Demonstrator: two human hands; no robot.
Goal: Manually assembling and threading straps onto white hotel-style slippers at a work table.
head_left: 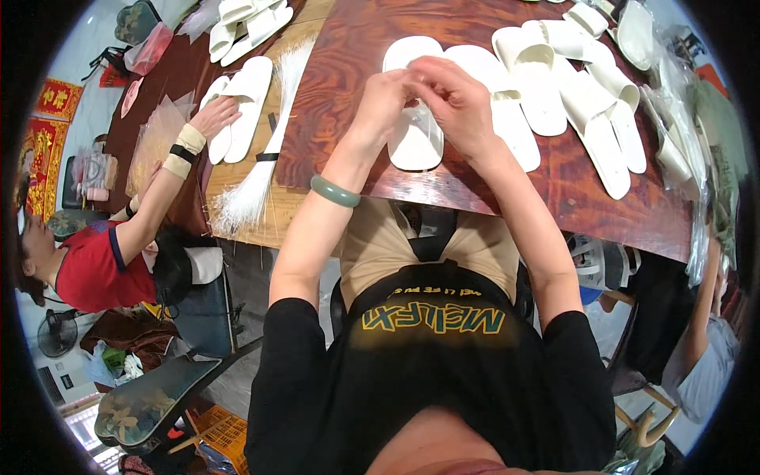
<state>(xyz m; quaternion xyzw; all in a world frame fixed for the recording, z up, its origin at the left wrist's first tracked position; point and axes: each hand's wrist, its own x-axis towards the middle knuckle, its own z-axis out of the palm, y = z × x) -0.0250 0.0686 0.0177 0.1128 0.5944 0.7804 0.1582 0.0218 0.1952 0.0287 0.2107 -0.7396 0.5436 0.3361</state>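
My left hand and my right hand meet above a white slipper lying on the dark wood-grained table. The fingers of both are pinched together at the slipper's strap. Whatever sits between the fingertips is too small or too hidden to make out. A white slipper lies beside it, partly behind my right hand. My left wrist wears a green bangle.
More white slippers spread over the table's right side, near clear plastic bags. To the left lies a bundle of thin white strips with a black band. A co-worker's hand touches a white slipper.
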